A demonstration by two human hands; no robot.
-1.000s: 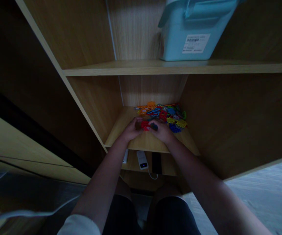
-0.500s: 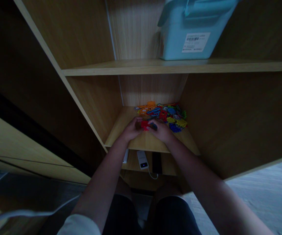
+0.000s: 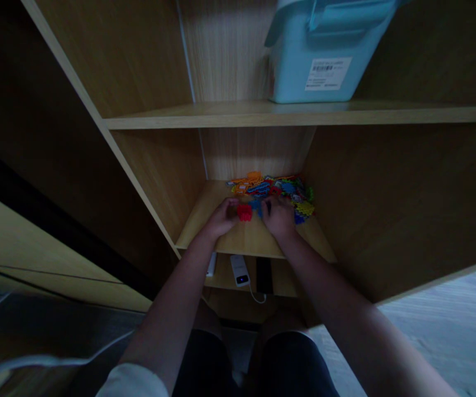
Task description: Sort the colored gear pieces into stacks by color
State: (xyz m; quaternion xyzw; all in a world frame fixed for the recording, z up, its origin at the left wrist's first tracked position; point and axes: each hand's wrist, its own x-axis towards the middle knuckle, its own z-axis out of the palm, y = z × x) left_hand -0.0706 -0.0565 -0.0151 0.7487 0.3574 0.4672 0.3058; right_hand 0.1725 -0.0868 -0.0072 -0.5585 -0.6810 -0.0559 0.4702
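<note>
My left hand (image 3: 221, 217) is closed at the fingertips on a small red block of toothed plastic pieces (image 3: 244, 212), held just above the shelf board. Right of the red block, a blue plastic piece (image 3: 256, 205) shows close to the fingertips of my other hand. My right hand (image 3: 279, 216) is curled at the front of a pile of colourful flat toothed pieces (image 3: 290, 187). It covers part of the pile, and what its fingers hold, if anything, is hidden.
Above, a light-blue lidded bin (image 3: 316, 71) stands on the upper shelf (image 3: 230, 114). Below my hands, a white power bank (image 3: 240, 270) with a cable lies beside a black phone-like slab (image 3: 264, 275). Wooden side walls flank the compartment.
My right hand has moved from the red block rightward onto the pile, uncovering the blue piece. My left hand keeps the red block in nearly the same place.
</note>
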